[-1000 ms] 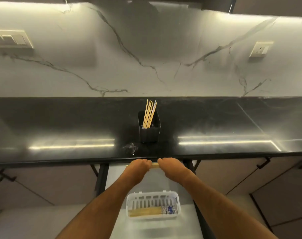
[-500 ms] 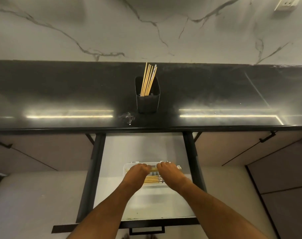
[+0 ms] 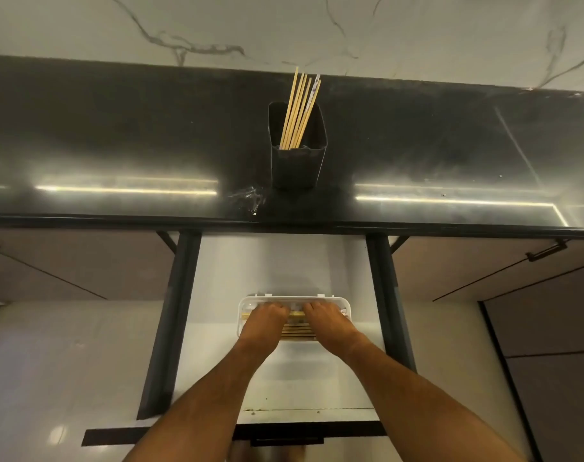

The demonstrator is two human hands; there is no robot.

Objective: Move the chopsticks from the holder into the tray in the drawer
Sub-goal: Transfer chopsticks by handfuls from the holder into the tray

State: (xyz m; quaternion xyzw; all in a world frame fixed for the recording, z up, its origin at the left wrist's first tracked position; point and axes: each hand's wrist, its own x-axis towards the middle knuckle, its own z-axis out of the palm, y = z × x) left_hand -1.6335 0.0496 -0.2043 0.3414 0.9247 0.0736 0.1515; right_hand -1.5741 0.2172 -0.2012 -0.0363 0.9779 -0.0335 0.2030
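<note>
Nearest you, at 6 o'clock, the dark front edge of the open drawer (image 3: pixel 284 431) runs under your forearms. Further in, your left hand (image 3: pixel 263 323) and right hand (image 3: pixel 327 323) rest knuckles-up over the white tray (image 3: pixel 345 303) on the pale drawer floor, each curled around an end of the chopstick bundle (image 3: pixel 296 314) lying crosswise between them; your fingertips are hidden, so how tightly you hold it is hard to judge. More loose chopsticks (image 3: pixel 297 331) lie flat in the tray just behind that bundle. Up at 12 o'clock, on the black countertop (image 3: pixel 117 145), the black holder (image 3: pixel 297 161) stands upright with remaining chopsticks (image 3: pixel 299 111) leaning toward 1 o'clock.
</note>
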